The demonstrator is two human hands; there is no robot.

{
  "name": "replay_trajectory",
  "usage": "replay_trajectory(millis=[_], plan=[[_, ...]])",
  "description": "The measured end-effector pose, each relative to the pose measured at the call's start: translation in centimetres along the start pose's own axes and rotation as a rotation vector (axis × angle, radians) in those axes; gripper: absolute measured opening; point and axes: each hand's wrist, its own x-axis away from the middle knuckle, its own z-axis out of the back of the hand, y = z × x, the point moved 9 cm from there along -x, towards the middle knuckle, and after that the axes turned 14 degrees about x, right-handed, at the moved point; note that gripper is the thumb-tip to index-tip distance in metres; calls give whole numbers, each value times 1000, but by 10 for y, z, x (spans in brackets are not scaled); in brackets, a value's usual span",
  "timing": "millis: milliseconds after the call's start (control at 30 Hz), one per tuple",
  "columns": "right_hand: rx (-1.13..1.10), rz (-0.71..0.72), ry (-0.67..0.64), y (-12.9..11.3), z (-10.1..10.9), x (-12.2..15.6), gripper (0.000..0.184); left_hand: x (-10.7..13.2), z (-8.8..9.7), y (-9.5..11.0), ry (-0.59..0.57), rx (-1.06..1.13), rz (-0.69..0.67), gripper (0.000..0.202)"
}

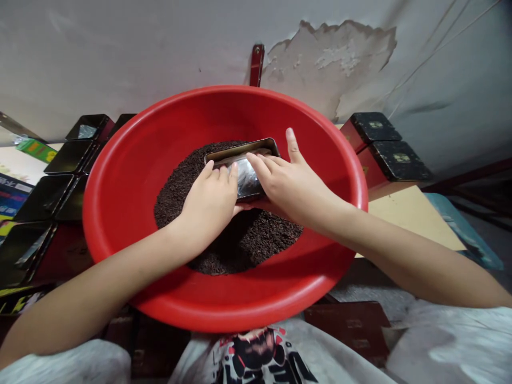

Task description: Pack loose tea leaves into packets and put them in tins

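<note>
A rectangular metal tin (275,145) is held tilted over the large red plastic basin (224,316), with a silver foil lining or bag (248,180) showing at its mouth. My left hand (211,205) grips the tin's left side, its fingertips at the rim and foil. On the other side, my right hand (294,178) also holds the tin, with fingers bent onto the foil and one digit sticking up. Beneath lies a broad heap of dark, grain-like loose leaves (272,237), probably tea. The tin's underside is mostly hidden by my hands.
Several open dark tins (48,196) stand in rows left of the basin, some with foil inside. Two closed tins with black lids (400,160) stand at right beside a pale board (412,216). Behind is a wall with peeling paint (332,58).
</note>
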Motion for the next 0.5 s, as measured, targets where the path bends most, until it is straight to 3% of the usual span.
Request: replay_trajectory(millis=[167,367,500], plan=[[-162,43,202,1,1,9,49,2,-1,2,50,14,-61,65],[-227,141,108,15,-17,-16,46,-20,3,-8,-59,30,-56,58],[-232,89,93,23,-17,-29,57,-27,5,-22,-23,69,-11,55]])
